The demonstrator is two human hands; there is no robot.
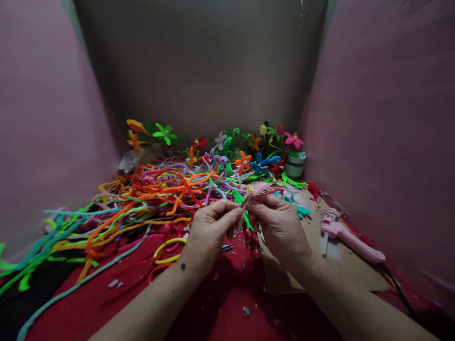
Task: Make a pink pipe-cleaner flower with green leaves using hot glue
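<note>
Both hands meet in the middle of the view, around a pipe-cleaner flower with pale pink petals and a small yellow centre. My left hand pinches its thin dark stem between thumb and forefinger. Just beside it, my right hand is closed on the flower near the base of the petals. Part of the stem and the right fingertips are hidden. Behind the hands, green pipe-cleaner pieces lie close to the flower.
A big heap of coloured pipe cleaners spreads left. Finished flowers and a small white pot line the back wall. On the cardboard at right rests a pink glue gun with its cord. Scraps dot the red cloth.
</note>
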